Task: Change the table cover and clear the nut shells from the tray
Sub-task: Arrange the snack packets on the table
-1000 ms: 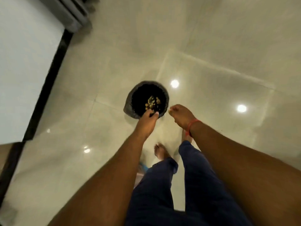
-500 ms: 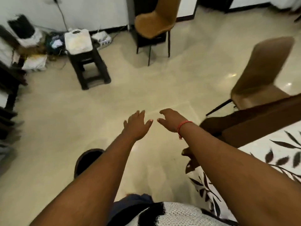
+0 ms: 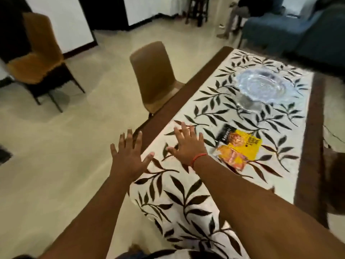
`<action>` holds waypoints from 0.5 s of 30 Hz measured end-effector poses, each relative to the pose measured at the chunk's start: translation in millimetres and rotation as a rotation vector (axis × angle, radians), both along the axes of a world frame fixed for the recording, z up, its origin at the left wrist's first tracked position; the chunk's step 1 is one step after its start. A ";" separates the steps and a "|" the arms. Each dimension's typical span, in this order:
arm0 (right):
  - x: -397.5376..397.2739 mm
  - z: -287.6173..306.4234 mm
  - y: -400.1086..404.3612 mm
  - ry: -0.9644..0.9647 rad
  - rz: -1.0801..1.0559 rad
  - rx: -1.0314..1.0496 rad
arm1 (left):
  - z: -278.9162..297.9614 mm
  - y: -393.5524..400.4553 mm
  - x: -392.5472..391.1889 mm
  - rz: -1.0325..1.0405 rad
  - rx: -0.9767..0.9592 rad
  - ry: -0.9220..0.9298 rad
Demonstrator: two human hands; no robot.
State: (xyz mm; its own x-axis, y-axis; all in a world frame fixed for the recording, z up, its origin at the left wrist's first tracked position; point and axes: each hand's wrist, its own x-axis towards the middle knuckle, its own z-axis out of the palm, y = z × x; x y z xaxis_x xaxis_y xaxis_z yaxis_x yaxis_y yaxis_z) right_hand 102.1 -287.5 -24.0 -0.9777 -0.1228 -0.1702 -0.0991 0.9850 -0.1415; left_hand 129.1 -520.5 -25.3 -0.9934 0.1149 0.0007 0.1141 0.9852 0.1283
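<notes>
A white table cover (image 3: 233, 116) printed with dark leaves lies on the brown table (image 3: 309, 139). A clear glass tray (image 3: 261, 86) stands on it at the far end. A yellow and black snack packet (image 3: 239, 146) lies near the middle. My left hand (image 3: 128, 156) hovers with fingers spread over the table's left edge and holds nothing. My right hand (image 3: 186, 144), with a red thread at the wrist, is spread flat just above the cover, left of the packet. I cannot tell whether it touches the cloth.
A brown chair (image 3: 155, 77) is tucked at the table's left side. Another brown chair (image 3: 37, 58) stands far left on the tiled floor. A blue sofa (image 3: 298, 30) sits beyond the table's far end, with a dark stool (image 3: 197, 10) at the back.
The view swung from the black bin with nut shells on the floor up to the table. Both hands, then curled at the bin, now spread over the table edge.
</notes>
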 end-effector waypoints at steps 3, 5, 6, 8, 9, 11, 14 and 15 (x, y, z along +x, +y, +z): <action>17.8 -11.9 49.3 -0.026 -0.113 -0.019 | -6.2 50.6 -7.5 -0.115 -0.019 -0.023; 30.4 -19.4 72.0 -0.051 -0.206 -0.058 | -13.8 76.2 -11.6 -0.186 -0.023 -0.068; 41.4 -23.0 85.1 -0.073 -0.274 -0.079 | -20.3 93.7 -13.1 -0.239 -0.027 -0.108; 58.3 -28.0 99.1 -0.091 -0.338 -0.080 | -30.3 113.8 -10.7 -0.280 -0.014 -0.163; 68.7 -31.3 109.4 -0.097 -0.374 -0.073 | -36.9 127.2 -10.3 -0.311 -0.004 -0.186; 90.3 -33.0 134.7 -0.122 -0.438 -0.062 | -49.3 160.7 -10.4 -0.376 0.008 -0.228; 123.2 -36.8 182.6 -0.174 -0.525 -0.047 | -60.1 218.1 -0.4 -0.461 0.022 -0.256; 132.0 -36.6 197.4 -0.190 -0.551 -0.049 | -61.6 235.2 4.8 -0.481 0.028 -0.246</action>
